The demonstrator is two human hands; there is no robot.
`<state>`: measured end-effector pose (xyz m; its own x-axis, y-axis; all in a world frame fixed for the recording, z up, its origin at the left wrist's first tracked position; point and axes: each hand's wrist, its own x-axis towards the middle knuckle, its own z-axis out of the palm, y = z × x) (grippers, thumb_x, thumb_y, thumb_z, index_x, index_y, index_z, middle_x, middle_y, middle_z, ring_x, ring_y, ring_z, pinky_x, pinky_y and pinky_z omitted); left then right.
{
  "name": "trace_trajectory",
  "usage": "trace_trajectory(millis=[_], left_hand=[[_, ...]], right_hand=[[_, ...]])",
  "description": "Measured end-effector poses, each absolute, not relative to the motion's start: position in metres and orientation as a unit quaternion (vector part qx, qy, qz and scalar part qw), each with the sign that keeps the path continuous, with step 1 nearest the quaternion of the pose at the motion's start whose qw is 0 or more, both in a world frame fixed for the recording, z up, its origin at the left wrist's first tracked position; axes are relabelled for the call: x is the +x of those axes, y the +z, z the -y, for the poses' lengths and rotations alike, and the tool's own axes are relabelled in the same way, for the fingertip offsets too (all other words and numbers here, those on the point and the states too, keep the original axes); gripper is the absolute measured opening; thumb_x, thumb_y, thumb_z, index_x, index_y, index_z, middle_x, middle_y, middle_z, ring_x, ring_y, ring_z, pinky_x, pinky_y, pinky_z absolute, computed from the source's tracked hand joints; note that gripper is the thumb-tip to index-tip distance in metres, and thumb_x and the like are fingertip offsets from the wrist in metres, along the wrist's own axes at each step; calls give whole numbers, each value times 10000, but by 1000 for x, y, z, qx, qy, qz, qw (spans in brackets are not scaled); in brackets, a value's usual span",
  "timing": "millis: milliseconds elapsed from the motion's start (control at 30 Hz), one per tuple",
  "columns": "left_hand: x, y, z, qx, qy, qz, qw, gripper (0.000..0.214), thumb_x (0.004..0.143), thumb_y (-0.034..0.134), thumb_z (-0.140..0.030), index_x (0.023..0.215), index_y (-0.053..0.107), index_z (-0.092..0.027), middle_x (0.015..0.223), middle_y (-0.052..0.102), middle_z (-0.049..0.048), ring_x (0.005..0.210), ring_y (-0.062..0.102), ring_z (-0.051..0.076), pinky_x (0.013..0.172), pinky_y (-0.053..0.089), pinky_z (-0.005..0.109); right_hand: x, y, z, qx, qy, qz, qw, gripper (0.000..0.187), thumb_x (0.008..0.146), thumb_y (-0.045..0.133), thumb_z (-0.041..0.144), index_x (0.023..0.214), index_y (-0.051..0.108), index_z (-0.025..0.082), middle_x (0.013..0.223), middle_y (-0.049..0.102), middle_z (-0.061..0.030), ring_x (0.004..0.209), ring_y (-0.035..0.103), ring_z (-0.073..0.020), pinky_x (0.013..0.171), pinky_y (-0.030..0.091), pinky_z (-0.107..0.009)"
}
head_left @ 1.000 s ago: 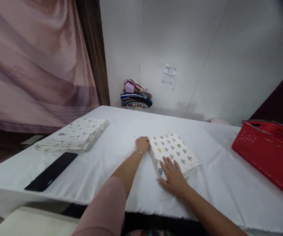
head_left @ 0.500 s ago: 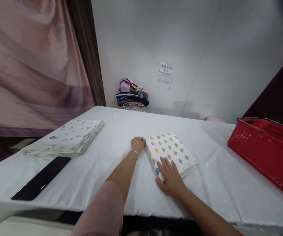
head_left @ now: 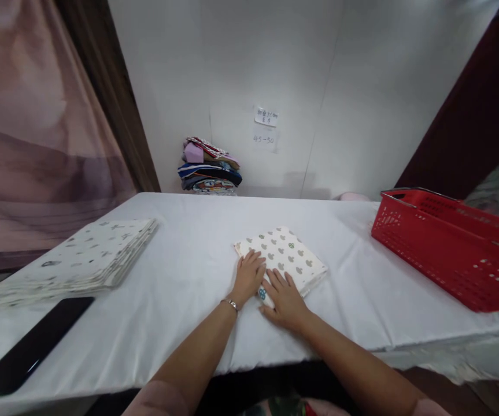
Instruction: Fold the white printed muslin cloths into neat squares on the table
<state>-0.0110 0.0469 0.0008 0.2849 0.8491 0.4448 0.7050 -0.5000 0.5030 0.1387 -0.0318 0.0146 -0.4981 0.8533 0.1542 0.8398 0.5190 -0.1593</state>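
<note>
A folded white cloth printed with grey, green and blue mushroom-like shapes lies on the white-covered table in front of me. My left hand rests on its left edge, palm down with the fingers stretched out. Close beside it, my right hand lies flat on the near corner, fingers slightly spread. Both hands press on the cloth from above, and neither grips it. A bracelet circles my left wrist.
A larger folded white cloth stack lies on the left, with a black phone-like slab nearer me. The red basket stands at the right. Several folded fabrics are piled by the back wall, under paper signs.
My left hand has moved from the cloth's far left corner down onto its left edge, closer to my right hand. The view has shifted right.
</note>
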Motion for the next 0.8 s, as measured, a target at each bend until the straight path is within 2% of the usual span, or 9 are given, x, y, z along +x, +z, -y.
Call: trace_trajectory(millis=[100,200,300,367,433,533,667,800], left_hand=[[-12,-5,-49,793,350,-485,116,306,893,403,-306,1108,601,-218,1300,524,49,1294,337,225,1055,282,468],[-13,-7,-52,794,353,-483,107,310,891,399,-309,1103,605,-215,1295,527,52,1290,342,225,1053,290,461],[-11,-6,-52,790,351,-493,105,314,889,395,-318,1098,607,-218,1297,526,52,1290,345,228,1049,294,459],[-11,-5,-51,787,344,-500,107,321,889,392,-328,1104,605,-222,1307,518,49,1295,339,230,1049,288,462],[-10,-5,-51,786,338,-506,109,326,889,389,-332,1112,602,-227,1318,509,44,1301,331,232,1051,281,464],[-10,-5,-51,786,334,-509,109,334,887,385,-331,1118,602,-225,1322,506,45,1306,325,230,1054,278,457],[-11,-4,-50,785,337,-508,106,341,889,380,-338,1120,602,-223,1321,506,50,1305,328,236,1049,283,462],[-11,-1,-48,789,330,-508,103,351,897,361,-347,1125,597,-223,1327,501,47,1309,319,235,1045,287,461]], right_hand=[[147,21,40,-461,61,876,131,676,828,489,519,1386,343,167,1468,254,-141,1357,188,-291,1087,119,-515],[166,20,47,-433,96,874,199,480,861,486,433,1284,484,207,1375,436,-100,1313,314,-237,1091,153,-482],[198,14,42,-469,100,805,349,293,871,470,345,1091,629,232,1196,603,-68,1215,451,-218,1056,250,-466],[225,11,32,-531,109,703,461,265,832,495,350,974,674,216,1110,647,-75,1129,523,-227,1002,341,-438],[251,10,21,-612,155,566,530,297,776,521,386,930,683,191,1061,663,-84,1024,578,-232,922,419,-399],[281,12,6,-682,207,448,540,375,725,519,426,934,671,154,973,681,-92,875,612,-223,777,473,-349],[291,14,-1,-702,228,438,514,398,720,485,479,821,664,139,801,679,-78,707,595,-188,599,447,-277],[283,15,-2,-711,244,465,468,410,721,495,535,694,649,156,660,635,-32,641,547,-158,559,387,-242]])
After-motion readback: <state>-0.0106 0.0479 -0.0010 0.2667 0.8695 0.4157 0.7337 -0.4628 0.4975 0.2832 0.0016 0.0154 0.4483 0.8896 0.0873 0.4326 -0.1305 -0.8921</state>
